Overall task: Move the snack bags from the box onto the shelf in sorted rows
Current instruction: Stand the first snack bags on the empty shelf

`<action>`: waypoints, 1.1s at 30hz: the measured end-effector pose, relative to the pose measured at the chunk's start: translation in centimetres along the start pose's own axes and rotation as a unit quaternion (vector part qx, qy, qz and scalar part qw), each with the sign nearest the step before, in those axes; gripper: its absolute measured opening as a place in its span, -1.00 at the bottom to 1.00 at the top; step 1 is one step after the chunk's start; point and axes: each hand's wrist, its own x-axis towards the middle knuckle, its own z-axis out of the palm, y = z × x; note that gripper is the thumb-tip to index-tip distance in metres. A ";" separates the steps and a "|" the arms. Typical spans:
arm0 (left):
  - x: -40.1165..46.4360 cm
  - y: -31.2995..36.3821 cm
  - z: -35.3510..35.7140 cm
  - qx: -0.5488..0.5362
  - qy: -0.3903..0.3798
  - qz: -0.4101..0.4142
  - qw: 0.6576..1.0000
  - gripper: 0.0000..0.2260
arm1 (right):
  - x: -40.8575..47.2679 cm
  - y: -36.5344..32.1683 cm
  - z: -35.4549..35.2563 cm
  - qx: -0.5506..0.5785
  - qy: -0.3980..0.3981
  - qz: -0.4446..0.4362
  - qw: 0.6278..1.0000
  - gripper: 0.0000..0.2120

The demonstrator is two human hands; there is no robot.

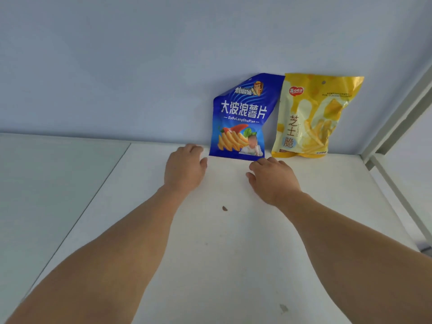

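Note:
A blue snack bag (243, 118) stands upright at the back of the white shelf (233, 242), leaning on the pale blue wall, its top corner bent. A yellow snack bag (313, 118) stands right beside it, also against the wall. My left hand (184, 167) hovers palm down just left of the blue bag's lower edge, fingers loosely curled, holding nothing. My right hand (272, 178) sits just below the blue bag's bottom right corner, fingertips at its edge, gripping nothing. The box is out of view.
A white shelf post (397, 127) slants along the right side. A glassy greenish panel (46, 195) lies to the left of the shelf board. Small dark specks (225, 208) mark the shelf surface.

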 end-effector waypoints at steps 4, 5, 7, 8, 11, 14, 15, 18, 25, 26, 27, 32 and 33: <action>-7.0 -2.4 -3.9 0.157 -0.027 0.110 0.981 -0.73 | -1.5 -4.5 -2.0 -0.022 0.017 -0.097 0.995 -0.68; -8.7 -2.7 -5.1 0.177 -0.037 0.102 0.978 -0.70 | -2.3 -5.9 -2.2 -0.025 0.024 -0.121 0.992 -0.68; -13.0 -3.8 -8.0 0.215 -0.048 0.088 0.971 -0.69 | -4.3 -9.2 -2.3 -0.023 0.044 -0.166 0.985 -0.68; -15.7 -4.4 -9.3 0.227 -0.048 0.077 0.970 -0.71 | -5.5 -10.8 -2.4 -0.023 0.051 -0.185 0.981 -0.68; -26.2 -6.5 -13.8 0.285 -0.042 0.009 0.958 -0.80 | -11.3 -17.6 -2.7 -0.012 0.056 -0.279 0.958 -0.68; -31.7 -6.6 -15.9 0.289 -0.059 -0.019 0.955 -0.89 | -13.9 -20.5 -2.1 -0.003 0.085 -0.297 0.951 -0.68; -35.1 -6.7 -17.2 0.290 -0.092 -0.051 0.951 -0.87 | -16.1 -22.6 -2.2 0.005 0.075 -0.320 0.944 -0.68; -45.1 -7.5 -21.3 0.306 -0.079 -0.128 0.940 -0.77 | -22.4 -29.3 -2.4 0.027 0.088 -0.407 0.909 -0.70; -64.1 -10.4 -28.7 0.317 -0.074 -0.283 0.902 -0.75 | -35.3 -44.1 -2.5 0.045 0.107 -0.528 0.841 -0.82; -66.9 -11.0 -29.4 0.319 -0.074 -0.299 0.896 -0.74 | -37.2 -46.2 -2.4 0.040 0.104 -0.539 0.835 -0.82; -68.7 -11.4 -29.9 0.319 -0.078 -0.311 0.892 -0.73 | -38.5 -47.7 -2.3 0.041 0.101 -0.544 0.832 -0.81; -83.1 -15.9 -34.7 0.299 -0.090 -0.363 0.878 -0.82 | -48.2 -58.9 -0.7 0.063 0.080 -0.590 0.801 -0.74; -85.7 -16.8 -35.3 0.301 -0.101 -0.375 0.871 -0.81 | -50.1 -61.1 -0.6 0.068 0.066 -0.597 0.797 -0.73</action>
